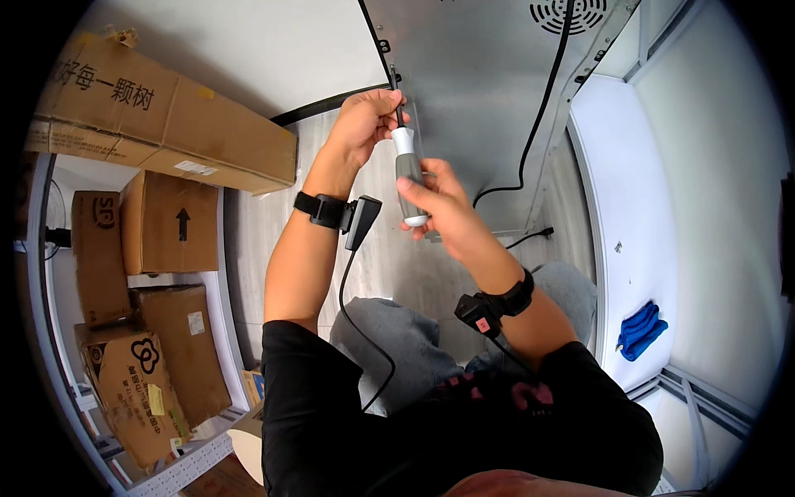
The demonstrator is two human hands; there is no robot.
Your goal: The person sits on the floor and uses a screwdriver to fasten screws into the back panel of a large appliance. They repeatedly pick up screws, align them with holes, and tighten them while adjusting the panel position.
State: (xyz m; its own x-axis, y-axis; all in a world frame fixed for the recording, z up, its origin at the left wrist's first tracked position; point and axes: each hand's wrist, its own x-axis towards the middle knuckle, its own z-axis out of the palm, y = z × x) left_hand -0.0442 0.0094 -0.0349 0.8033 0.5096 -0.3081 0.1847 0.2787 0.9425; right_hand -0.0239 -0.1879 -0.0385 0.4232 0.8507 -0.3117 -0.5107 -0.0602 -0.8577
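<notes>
In my right hand is a screwdriver with a grey and white handle; the fingers wrap round the handle's lower part. Farther up, the thumb and fingers of my left hand pinch its dark metal shaft. The screwdriver points away from me, its tip close to the left edge of a silver metal appliance panel. Small dark fittings sit along that edge. Whether the tip sits in a screw is too small to tell. A black power cord hangs down the panel, below a round slotted vent.
A long cardboard box lies at the far left, above a metal shelf holding several cardboard boxes. A blue cloth lies on a white ledge at the right. A plug lies by the panel's foot. Wrist-device cables trail over my lap.
</notes>
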